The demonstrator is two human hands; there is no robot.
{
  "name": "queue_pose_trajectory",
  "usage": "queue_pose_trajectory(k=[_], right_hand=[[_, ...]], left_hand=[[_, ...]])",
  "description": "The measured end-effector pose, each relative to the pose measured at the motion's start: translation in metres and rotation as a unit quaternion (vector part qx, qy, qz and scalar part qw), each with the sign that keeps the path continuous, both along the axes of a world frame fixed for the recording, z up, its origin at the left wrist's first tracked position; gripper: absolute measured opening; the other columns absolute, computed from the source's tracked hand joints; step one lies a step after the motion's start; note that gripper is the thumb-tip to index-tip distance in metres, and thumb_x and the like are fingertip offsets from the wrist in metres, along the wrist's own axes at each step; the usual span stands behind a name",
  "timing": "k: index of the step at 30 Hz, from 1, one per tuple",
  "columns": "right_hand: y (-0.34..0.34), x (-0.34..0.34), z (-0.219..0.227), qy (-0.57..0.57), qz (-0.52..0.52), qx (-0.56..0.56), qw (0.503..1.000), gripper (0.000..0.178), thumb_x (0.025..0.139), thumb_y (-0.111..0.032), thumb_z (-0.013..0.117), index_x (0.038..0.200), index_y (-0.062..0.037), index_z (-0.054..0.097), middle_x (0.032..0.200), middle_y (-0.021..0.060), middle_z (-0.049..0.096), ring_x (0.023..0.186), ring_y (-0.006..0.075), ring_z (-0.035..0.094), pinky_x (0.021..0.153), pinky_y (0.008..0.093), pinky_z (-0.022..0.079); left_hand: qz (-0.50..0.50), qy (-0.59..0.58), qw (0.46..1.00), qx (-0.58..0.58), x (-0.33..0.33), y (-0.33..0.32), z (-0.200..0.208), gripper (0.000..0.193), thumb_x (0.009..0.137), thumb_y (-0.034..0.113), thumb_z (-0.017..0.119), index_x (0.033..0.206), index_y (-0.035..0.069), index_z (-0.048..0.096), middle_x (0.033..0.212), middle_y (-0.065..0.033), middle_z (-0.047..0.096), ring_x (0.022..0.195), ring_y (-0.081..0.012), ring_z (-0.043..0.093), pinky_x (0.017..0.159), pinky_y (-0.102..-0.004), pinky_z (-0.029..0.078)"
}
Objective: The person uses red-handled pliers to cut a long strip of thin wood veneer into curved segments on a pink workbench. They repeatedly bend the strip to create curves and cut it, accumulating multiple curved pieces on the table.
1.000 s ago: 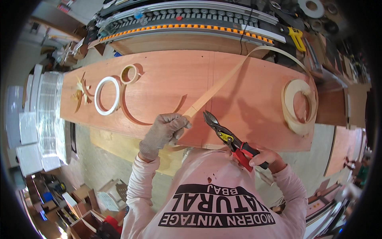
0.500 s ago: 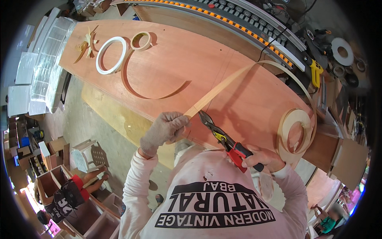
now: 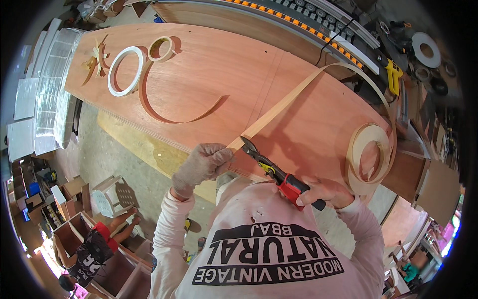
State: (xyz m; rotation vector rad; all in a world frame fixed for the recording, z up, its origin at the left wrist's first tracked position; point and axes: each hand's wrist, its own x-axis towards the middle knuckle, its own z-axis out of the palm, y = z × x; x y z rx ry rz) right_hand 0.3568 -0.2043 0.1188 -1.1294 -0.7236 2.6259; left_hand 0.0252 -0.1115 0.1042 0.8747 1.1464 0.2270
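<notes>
A long strip of wood edge banding (image 3: 284, 105) arches up from a coil (image 3: 367, 158) at the table's right end. My gloved left hand (image 3: 203, 167) pinches the strip's near end by the table's front edge. My bare right hand (image 3: 326, 192) is wrapped round the red and black handles of tin snips (image 3: 271, 170). Just beyond my left fingers, the snips' jaws lie across the strip. Whether the blades have cut into it I cannot make out.
The plywood-topped table (image 3: 209, 60) bears a white ring-shaped roll (image 3: 124, 71), a tape roll (image 3: 160, 49), a curled strip (image 3: 167, 119) and offcuts (image 3: 97, 62). A roller conveyor (image 3: 308, 25) and yellow glue gun (image 3: 393, 77) lie beyond. One person (image 3: 94, 249) is at lower left, another (image 3: 411, 271) at lower right.
The snips have moved slightly up and left, so their jaws now cross the strip, and the handles are closer together. My left hand still pinches the strip.
</notes>
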Motion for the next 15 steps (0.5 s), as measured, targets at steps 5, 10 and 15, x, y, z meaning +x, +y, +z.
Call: queue_pose_trajectory(k=[5,10,15], right_hand=[[-0.003,0.0,-0.003,0.015,0.013,-0.013,1.0,0.062,0.079,-0.025,0.072,0.136,-0.0051,0.057,0.109,0.0013,0.055,0.09,0.0116,0.055,0.075,0.0257,0.048],[-0.002,0.001,0.002,0.026,-0.008,0.002,1.0,0.064,0.08,-0.029,0.072,0.137,-0.0035,0.056,0.112,0.0025,0.056,0.097,0.0127,0.055,0.083,0.027,0.047],[0.0,0.004,0.003,0.026,-0.024,0.003,0.999,0.067,0.08,-0.029,0.072,0.138,-0.0007,0.056,0.117,0.0043,0.059,0.108,0.0145,0.054,0.095,0.0288,0.044]], left_hand=[[-0.003,0.004,1.0,0.003,0.001,-0.001,-0.001,0.035,0.104,0.031,0.063,0.088,0.001,0.07,0.062,0.0032,0.054,0.05,-0.0055,0.045,0.047,-0.0229,0.035],[0.033,-0.043,0.998,-0.019,-0.004,-0.007,-0.009,0.034,0.104,0.029,0.063,0.093,-0.002,0.07,0.061,0.0011,0.055,0.049,-0.0067,0.045,0.046,-0.0235,0.035],[0.045,-0.036,0.998,-0.021,-0.004,-0.008,-0.009,0.034,0.104,0.028,0.063,0.094,-0.003,0.07,0.061,0.0007,0.055,0.049,-0.0073,0.045,0.046,-0.0244,0.035]])
